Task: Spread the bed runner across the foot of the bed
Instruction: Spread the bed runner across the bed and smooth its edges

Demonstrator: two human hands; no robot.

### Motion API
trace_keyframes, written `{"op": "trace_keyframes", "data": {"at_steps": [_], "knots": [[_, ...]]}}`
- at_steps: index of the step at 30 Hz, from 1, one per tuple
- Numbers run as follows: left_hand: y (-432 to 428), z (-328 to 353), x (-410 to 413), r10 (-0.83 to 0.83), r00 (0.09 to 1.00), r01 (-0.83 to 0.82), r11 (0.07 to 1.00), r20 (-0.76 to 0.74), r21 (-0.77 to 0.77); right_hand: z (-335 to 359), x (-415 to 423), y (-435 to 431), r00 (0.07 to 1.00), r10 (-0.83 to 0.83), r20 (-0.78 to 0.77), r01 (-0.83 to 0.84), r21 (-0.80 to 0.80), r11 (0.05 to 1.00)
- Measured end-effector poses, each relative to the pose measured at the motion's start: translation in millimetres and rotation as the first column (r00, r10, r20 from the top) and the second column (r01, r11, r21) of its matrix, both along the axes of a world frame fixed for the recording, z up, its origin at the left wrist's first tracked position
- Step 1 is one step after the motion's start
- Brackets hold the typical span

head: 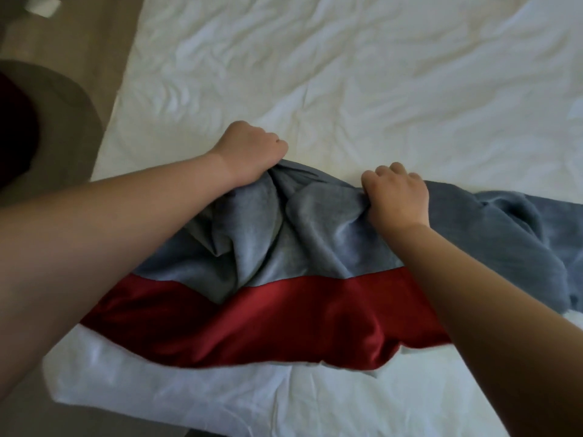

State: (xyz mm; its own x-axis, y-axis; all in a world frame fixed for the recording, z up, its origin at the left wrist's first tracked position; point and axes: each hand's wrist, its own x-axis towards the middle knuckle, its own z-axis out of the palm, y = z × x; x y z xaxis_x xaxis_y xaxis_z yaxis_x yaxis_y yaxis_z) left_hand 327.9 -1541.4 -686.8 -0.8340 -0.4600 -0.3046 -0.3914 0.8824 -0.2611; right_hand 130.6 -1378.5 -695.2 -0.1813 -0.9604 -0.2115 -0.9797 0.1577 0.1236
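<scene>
The bed runner (277,247), grey fleece with a red satin band along its near side, lies bunched and creased across the near end of the white bed (347,74). My left hand (249,149) grips the runner's far grey edge in a fist. My right hand (397,197) grips the same far edge a little to the right, fingers curled into the cloth. The grey fabric puckers into folds between the two hands. The runner trails off to the right, rumpled, toward the frame's edge.
The white sheet is wrinkled over the whole mattress. The bed's left corner (60,383) sits at the lower left, with tan floor (79,42) beyond it. A dark rounded object (19,130) stands on the floor at the far left.
</scene>
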Motion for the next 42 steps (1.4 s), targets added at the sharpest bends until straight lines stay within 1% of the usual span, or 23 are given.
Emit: {"op": "trace_keyframes", "data": {"at_steps": [5, 9, 12, 15, 19, 21, 23, 24, 26, 27, 28, 29, 31, 33, 35, 37, 39, 42], "knots": [[-43.3, 8.2, 34.3, 0.086, 0.996, -0.085, 0.995, 0.009, -0.050, 5.4, 19.9, -23.6, 0.999, 0.004, 0.041, -0.003, -0.018, 1.000], [-68.2, 9.2, 58.0, 0.148, 0.989, -0.146, 0.987, 0.019, -0.068, 5.7, 42.7, -40.2, 0.993, 0.015, 0.113, -0.012, -0.024, 1.000], [-72.8, 11.6, 56.5, 0.229, 0.973, -0.229, 0.973, 0.035, -0.004, 7.0, 55.5, -50.4, 0.985, 0.003, 0.172, -0.015, 0.067, 0.998], [-70.4, 21.1, 35.7, 0.264, 0.963, -0.267, 0.961, 0.046, 0.076, 11.0, 55.0, -57.5, 0.983, -0.002, 0.182, -0.021, 0.124, 0.992], [-63.1, 23.9, -1.0, 0.300, 0.951, -0.273, 0.926, -0.071, 0.261, 16.9, 34.3, -63.2, 0.977, -0.033, 0.209, 0.028, 0.028, 0.999], [-53.8, 17.4, -26.4, 0.297, 0.947, -0.241, 0.908, -0.122, 0.342, 17.9, 11.5, -60.5, 0.974, -0.085, 0.210, 0.087, 0.001, 0.996], [-41.0, 6.3, -55.4, 0.279, 0.949, -0.198, 0.889, -0.144, 0.413, 15.0, -19.5, -52.1, 0.959, -0.196, 0.204, 0.192, 0.040, 0.981], [-34.5, 1.2, -68.9, 0.271, 0.953, -0.184, 0.874, -0.137, 0.449, 13.8, -36.3, -46.6, 0.936, -0.280, 0.211, 0.267, 0.086, 0.960], [-18.6, -5.8, -93.5, 0.227, 0.971, -0.153, 0.837, -0.078, 0.526, 12.7, -66.4, -28.4, 0.842, -0.476, 0.254, 0.419, 0.246, 0.874], [-9.9, -8.3, -104.7, 0.168, 0.985, -0.117, 0.829, -0.044, 0.547, 12.7, -76.8, -17.7, 0.788, -0.544, 0.289, 0.452, 0.331, 0.829], [-1.3, -10.8, -113.9, 0.089, 0.996, -0.065, 0.837, -0.017, 0.544, 11.8, -83.3, -7.0, 0.753, -0.578, 0.315, 0.448, 0.398, 0.801], [6.1, -12.8, -120.6, 0.013, 1.000, -0.011, 0.849, -0.001, 0.529, 10.4, -86.7, 1.4, 0.743, -0.583, 0.329, 0.430, 0.433, 0.792], [17.6, -15.2, -128.5, -0.052, 0.999, 0.044, 0.849, 0.001, 0.526, 5.8, -88.5, 10.2, 0.776, -0.545, 0.319, 0.401, 0.417, 0.816], [22.4, -15.7, -131.9, -0.052, 0.999, 0.039, 0.845, 0.010, 0.533, 1.1, -88.6, 8.5, 0.807, -0.508, 0.299, 0.380, 0.396, 0.836], [22.0, -16.0, -132.7, -0.038, 0.999, 0.019, 0.860, 0.027, 0.509, -0.8, -89.5, 1.9, 0.831, -0.482, 0.276, 0.349, 0.416, 0.840], [18.0, -15.4, -132.1, -0.032, 0.999, 0.016, 0.885, 0.027, 0.465, -1.7, -89.5, -7.6, 0.883, -0.396, 0.252, 0.271, 0.414, 0.869], [13.2, -13.7, -131.1, -0.037, 0.999, 0.028, 0.911, 0.014, 0.412, -2.0, -87.5, -17.1, 0.919, -0.303, 0.254, 0.200, 0.361, 0.911], [1.1, -10.1, -126.6, -0.035, 0.999, 0.036, 0.948, -0.008, 0.315, -1.9, -85.5, -30.6, 0.932, -0.226, 0.282, 0.147, 0.275, 0.950]]}}
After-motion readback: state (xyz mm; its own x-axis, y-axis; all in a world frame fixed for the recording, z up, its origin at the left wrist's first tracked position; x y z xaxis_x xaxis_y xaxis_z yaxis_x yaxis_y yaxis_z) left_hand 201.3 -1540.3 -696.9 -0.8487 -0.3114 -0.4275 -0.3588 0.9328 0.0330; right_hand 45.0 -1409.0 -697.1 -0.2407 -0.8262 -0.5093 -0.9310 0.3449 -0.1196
